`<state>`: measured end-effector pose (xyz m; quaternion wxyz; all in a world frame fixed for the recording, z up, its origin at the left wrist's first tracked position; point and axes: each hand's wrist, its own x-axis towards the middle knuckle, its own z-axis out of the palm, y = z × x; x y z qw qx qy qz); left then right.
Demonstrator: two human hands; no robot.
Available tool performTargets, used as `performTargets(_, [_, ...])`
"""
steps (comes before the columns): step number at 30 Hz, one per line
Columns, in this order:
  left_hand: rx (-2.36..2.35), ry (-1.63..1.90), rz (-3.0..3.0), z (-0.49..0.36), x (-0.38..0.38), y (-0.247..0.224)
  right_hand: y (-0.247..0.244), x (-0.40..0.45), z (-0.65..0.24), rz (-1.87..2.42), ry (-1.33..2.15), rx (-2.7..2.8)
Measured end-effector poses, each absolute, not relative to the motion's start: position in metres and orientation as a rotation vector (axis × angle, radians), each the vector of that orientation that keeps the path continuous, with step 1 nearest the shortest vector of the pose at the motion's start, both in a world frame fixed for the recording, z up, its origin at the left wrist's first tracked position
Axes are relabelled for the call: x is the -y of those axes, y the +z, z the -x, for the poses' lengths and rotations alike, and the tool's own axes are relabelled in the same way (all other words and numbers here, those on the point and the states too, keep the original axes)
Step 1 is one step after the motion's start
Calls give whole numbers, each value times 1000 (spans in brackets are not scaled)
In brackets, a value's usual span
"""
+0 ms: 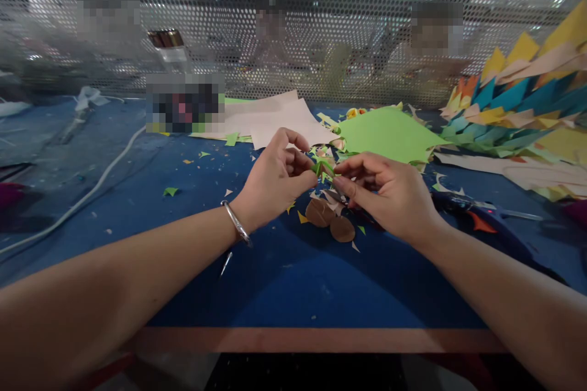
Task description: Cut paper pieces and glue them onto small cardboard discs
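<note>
A small folded piece of green paper (323, 167) is held between my two hands, above the middle of the table. My left hand (279, 174), with a silver bangle at the wrist, pinches its left side between thumb and fingers. On the opposite side, my right hand (385, 192) has its thumb and forefinger closed on the paper's edge. Beneath the hands lie brown paper discs (342, 229) among small paper scraps. A greyish pointed thing under the right fingers is too hidden to name.
A blue glue gun (513, 229) with an orange trigger lies right of my right hand. Behind are pale paper sheets (275, 116) and a green sheet (385, 134). Layered folded paper (527, 95) stands far right. A white cord (98, 183) crosses the left; perforated metal (302, 43) closes the back.
</note>
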<state>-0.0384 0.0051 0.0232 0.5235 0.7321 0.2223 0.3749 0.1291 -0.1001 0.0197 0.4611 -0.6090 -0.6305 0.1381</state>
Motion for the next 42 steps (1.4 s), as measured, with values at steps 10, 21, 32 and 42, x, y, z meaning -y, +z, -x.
performTargets(10, [-560, 935, -2063, 43, -7, 23, 20, 100, -132, 1516, 320, 1590])
performTargets(21, [-681, 966, -2137, 45, -7, 25, 33, 102, -137, 1600, 239, 1608])
performTargets(32, [-660, 882, -2213, 44, -9, 23, 71, 131, -168, 1836, 130, 1609])
performTargets(42, [-615, 830, -2113, 43, -7, 24, 38, 229, -240, 2421, -54, 1104])
